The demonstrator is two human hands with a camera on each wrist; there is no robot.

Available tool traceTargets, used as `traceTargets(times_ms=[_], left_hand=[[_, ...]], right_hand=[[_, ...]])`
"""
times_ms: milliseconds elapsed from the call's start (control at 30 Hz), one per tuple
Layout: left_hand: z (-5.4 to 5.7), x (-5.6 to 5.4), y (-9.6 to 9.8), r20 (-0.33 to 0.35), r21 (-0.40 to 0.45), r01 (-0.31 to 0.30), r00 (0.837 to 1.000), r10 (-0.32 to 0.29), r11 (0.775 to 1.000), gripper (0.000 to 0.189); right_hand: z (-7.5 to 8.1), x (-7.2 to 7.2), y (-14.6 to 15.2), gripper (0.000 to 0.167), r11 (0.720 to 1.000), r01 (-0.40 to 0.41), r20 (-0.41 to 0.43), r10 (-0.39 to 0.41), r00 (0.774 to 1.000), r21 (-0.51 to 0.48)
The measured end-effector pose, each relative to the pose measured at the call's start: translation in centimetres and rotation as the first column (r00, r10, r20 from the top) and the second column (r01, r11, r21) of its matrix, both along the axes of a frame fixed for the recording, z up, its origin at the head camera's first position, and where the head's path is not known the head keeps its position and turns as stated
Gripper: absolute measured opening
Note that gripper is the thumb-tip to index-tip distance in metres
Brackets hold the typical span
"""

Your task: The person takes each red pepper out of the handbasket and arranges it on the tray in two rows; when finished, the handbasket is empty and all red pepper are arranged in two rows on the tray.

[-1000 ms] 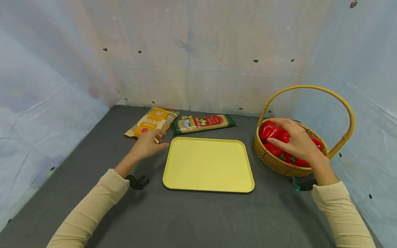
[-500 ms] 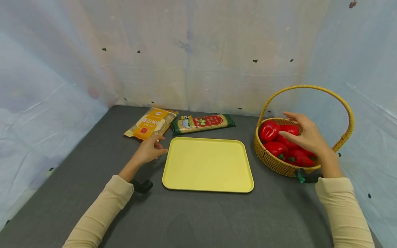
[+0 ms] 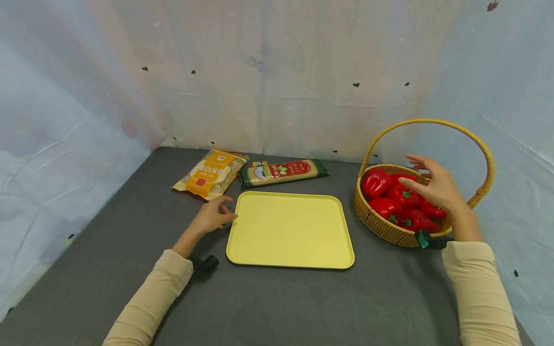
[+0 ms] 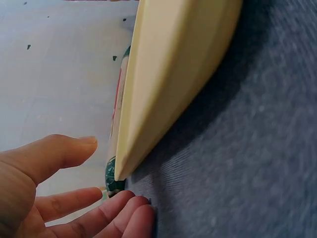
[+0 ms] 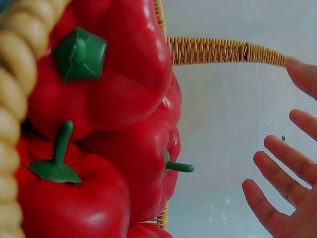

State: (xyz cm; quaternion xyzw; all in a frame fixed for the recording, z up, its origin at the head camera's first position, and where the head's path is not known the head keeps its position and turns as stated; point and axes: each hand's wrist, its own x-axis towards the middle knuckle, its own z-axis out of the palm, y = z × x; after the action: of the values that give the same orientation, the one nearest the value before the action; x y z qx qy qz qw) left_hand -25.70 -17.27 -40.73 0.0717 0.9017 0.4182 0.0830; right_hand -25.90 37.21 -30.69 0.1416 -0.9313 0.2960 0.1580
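A yellow rectangular tray [image 3: 290,230] lies flat on the dark table. My left hand [image 3: 210,216] is at its upper left edge, thumb and fingers spread apart with nothing held. In the left wrist view, the thumb [image 4: 74,151] and fingers [image 4: 116,213] are near the corner of the tray [image 4: 163,64], a gap showing between thumb and rim. Over the right part of a wicker basket [image 3: 385,233] hovers my right hand [image 3: 441,185], fingers spread and holding nothing. Several red bell peppers [image 3: 404,197] fill that basket; the right wrist view shows peppers [image 5: 79,203] with green stems close up.
Behind the tray lie a yellow grain bag [image 3: 212,173] and a green-ended pasta packet [image 3: 283,173]. The basket's tall arched handle [image 3: 428,121] rises above the peppers. Pale sheeting [image 3: 303,72] walls the table at the back and sides.
My left hand has moved from beside the grain bag down and rightward to the tray's edge. My right hand has shifted right and up over the basket, uncovering more peppers.
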Motion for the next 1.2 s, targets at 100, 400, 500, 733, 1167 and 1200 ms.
traceTargets(times_ms=[100, 400, 500, 733, 1167, 1200], left_hand=[[-0.2, -0.1, 0.2, 0.005, 0.014, 0.0, 1.0, 0.0, 1.0, 0.058], [-1.0, -0.5, 0.5, 0.019, 0.03, -0.018, 1.0, 0.018, 0.999, 0.056], [-1.2, -0.6, 0.6, 0.022, 0.044, -0.024, 0.999, 0.023, 0.999, 0.056], [-1.6, -0.7, 0.6, 0.039, 0.102, -0.031, 0.999, 0.027, 0.994, 0.056], [-1.7, -0.5, 0.6, 0.015, 0.124, 0.047, 0.999, -0.049, 0.991, 0.056], [-1.8, -0.5, 0.6, 0.014, 0.127, 0.048, 0.999, -0.05, 0.991, 0.056]], right_hand=[[-0.1, -0.1, 0.2, 0.063, 0.999, 0.026, 0.027, -0.025, 0.999, -0.019], [-0.6, -0.6, 1.0, 0.063, 0.996, 0.068, 0.054, -0.065, 0.996, -0.055], [-0.8, -0.9, 1.2, 0.063, 0.993, 0.089, 0.073, -0.084, 0.994, -0.076], [-1.4, -1.2, 1.8, 0.066, 0.983, 0.146, 0.113, -0.133, 0.985, -0.112], [-2.7, -1.5, 2.8, 0.067, 0.99, 0.112, 0.2, -0.092, 0.975, -0.089], [-2.8, -1.4, 2.7, 0.068, 0.99, 0.116, 0.217, -0.097, 0.971, -0.077]])
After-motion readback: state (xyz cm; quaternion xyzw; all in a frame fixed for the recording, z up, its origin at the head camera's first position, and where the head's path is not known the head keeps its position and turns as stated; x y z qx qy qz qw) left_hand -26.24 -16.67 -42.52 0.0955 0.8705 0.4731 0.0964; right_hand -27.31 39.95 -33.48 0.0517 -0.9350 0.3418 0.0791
